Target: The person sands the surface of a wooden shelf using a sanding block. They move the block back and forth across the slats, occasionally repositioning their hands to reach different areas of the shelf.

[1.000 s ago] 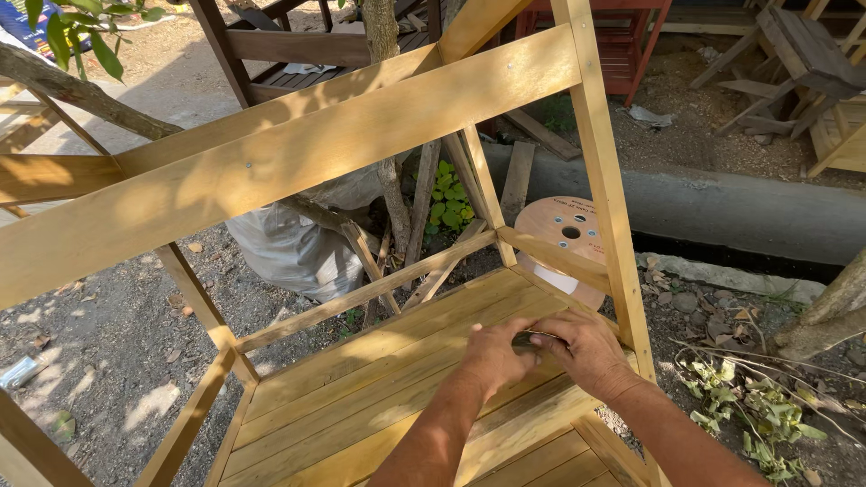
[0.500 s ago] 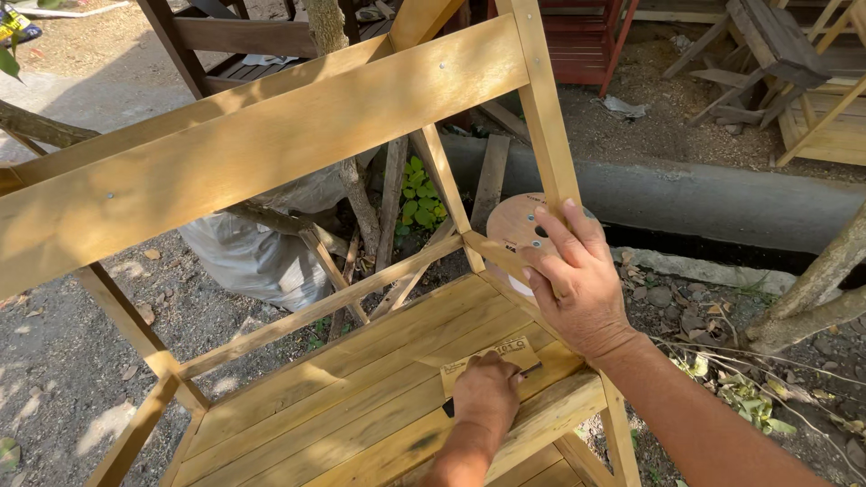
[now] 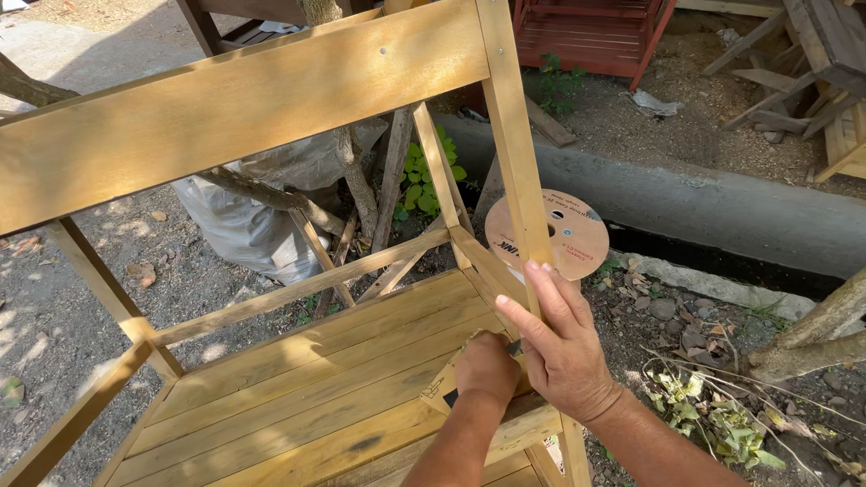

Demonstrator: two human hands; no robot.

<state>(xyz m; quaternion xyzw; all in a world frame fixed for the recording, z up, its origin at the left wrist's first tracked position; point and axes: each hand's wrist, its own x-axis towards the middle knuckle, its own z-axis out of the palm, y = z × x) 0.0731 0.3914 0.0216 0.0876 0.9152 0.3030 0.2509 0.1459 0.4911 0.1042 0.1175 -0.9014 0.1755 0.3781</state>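
Observation:
A yellow-stained wooden frame stands in front of me, with an upright post (image 3: 507,135) and a slatted deck (image 3: 307,379) below. My left hand (image 3: 487,368) is closed on a small tan piece (image 3: 439,388) with dark marks, pressed onto the deck's near right corner beside the post. My right hand (image 3: 561,347) lies flat against the lower part of the post, fingers stretched out and holding nothing. The two hands touch each other at the corner. What the tan piece is I cannot tell.
A wide top rail (image 3: 225,117) crosses the upper view. Behind the post lies a round tan spool disc (image 3: 577,242). A pale sack (image 3: 257,230) and tree stems sit behind the frame, a concrete kerb (image 3: 722,207) and a red crate (image 3: 595,32) farther back.
My right hand left the deck, rose to the post, and now sits lower against it. My left hand stayed at the deck's corner. The view shifted closer.

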